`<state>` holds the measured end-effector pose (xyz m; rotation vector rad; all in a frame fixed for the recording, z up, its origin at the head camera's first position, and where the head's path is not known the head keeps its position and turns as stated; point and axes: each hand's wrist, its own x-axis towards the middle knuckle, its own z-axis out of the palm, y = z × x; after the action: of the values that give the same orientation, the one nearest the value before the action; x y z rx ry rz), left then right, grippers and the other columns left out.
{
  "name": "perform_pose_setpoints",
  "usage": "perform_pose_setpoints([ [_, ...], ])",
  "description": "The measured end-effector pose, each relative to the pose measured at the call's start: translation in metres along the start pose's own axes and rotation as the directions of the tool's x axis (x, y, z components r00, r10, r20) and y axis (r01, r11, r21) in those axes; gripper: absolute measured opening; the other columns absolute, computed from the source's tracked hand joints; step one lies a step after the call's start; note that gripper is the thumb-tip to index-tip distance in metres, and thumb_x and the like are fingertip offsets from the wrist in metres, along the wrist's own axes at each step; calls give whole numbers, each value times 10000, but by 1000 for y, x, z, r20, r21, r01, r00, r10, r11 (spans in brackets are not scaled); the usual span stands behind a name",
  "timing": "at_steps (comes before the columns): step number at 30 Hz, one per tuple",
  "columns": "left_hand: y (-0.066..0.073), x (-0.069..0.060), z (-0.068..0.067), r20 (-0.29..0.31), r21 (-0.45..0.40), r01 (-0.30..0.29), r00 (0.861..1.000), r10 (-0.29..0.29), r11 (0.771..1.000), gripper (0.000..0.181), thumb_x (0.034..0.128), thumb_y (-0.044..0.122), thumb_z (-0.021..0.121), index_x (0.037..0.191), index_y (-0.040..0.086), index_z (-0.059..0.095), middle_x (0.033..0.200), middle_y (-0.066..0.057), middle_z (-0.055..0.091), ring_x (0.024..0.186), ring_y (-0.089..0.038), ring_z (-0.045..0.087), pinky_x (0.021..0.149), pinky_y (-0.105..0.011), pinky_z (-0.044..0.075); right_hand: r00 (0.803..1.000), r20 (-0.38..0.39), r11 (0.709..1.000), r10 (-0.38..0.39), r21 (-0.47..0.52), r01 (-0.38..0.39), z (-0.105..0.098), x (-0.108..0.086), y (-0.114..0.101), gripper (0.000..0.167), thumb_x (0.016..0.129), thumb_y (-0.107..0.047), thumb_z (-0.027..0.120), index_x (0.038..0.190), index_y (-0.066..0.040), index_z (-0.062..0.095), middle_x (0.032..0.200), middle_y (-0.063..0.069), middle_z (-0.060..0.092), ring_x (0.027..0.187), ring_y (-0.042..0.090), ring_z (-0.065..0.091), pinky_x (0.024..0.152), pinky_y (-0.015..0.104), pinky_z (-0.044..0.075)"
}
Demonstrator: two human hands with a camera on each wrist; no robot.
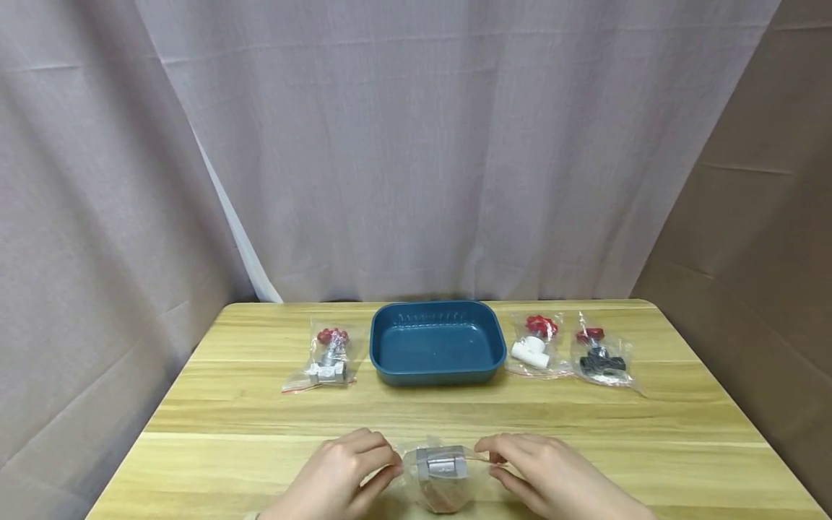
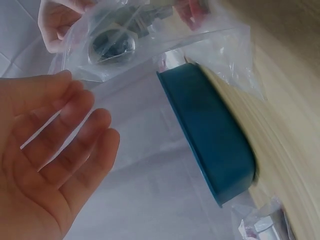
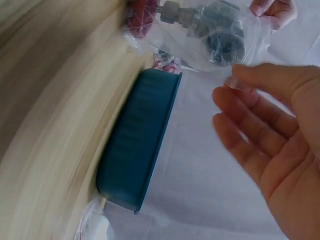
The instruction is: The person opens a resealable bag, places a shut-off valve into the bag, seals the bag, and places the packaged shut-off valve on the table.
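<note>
Near the front edge of the table, a clear zip bag (image 1: pixel 479 482) hangs between both hands with a grey metal valve (image 1: pixel 445 464) inside. In the right wrist view the valve's red handwheel (image 3: pixel 141 19) shows through the plastic. My left hand (image 1: pixel 344 471) pinches the bag's left edge between thumb and forefinger, its other fingers loosely bent in the left wrist view. On the opposite side my right hand (image 1: pixel 542 473) pinches the right edge, where a thin red strip of the bag runs to the fingers.
Behind the hands stands a blue plastic basin (image 1: pixel 437 378). Left of it lies a bagged metal valve (image 1: pixel 330 361) with a red wheel. On its right are a bagged white valve (image 1: pixel 533 352) and a bagged black valve (image 1: pixel 601 362). Curtains (image 1: pixel 416 144) enclose the wooden table (image 1: pixel 260 433).
</note>
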<state>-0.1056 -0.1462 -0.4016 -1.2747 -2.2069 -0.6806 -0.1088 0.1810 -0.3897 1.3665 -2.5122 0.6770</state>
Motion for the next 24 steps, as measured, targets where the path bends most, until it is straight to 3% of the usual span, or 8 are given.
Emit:
perform_pose_setpoints([
  [2, 0, 1, 0, 6, 19, 0, 1000, 0, 1000, 53, 906, 173, 742, 896, 209, 705, 868, 154, 624, 782, 12, 580, 681, -117, 476, 999, 2, 999, 39, -10, -39, 1, -1, 0, 298, 936, -139, 719, 1211, -202, 622, 1002, -154, 659, 822, -25, 596, 690, 169, 515],
  [7, -1, 3, -2, 2, 82, -41, 999, 41, 996, 67, 876, 177, 742, 876, 224, 694, 855, 157, 614, 757, -11, 567, 651, -132, 472, 999, -38, 997, 28, -70, -30, 3, -2, 2, 103, 933, -178, 727, 1019, -227, 697, 956, -188, 649, 826, -39, 601, 711, 188, 524],
  [12, -2, 5, -2, 4, 131, -67, 998, 67, 989, 54, 875, 193, 717, 874, 236, 684, 862, 163, 614, 758, -20, 566, 654, -144, 476, 998, -55, 994, -7, -112, 1, 3, -3, 5, 87, 934, -202, 728, 953, -280, 694, 924, -226, 620, 816, -60, 572, 721, 185, 507],
  [18, -3, 5, 1, -19, 104, -20, 1000, 22, 994, 98, 853, 177, 735, 859, 254, 675, 858, 192, 608, 746, 0, 551, 647, -132, 458, 993, -93, 984, -66, -168, 50, 4, -2, 5, 92, 930, -199, 724, 925, -281, 682, 897, -228, 606, 811, -49, 569, 726, 215, 510],
  [24, -4, 5, 3, -23, 83, 26, 999, -24, 996, 123, 852, 177, 742, 863, 268, 661, 853, 205, 603, 742, 10, 544, 641, -130, 447, 997, -81, 989, -19, -150, 7, 3, -2, 3, 131, 888, -180, 755, 906, -290, 686, 886, -239, 596, 803, -48, 563, 704, 225, 514],
])
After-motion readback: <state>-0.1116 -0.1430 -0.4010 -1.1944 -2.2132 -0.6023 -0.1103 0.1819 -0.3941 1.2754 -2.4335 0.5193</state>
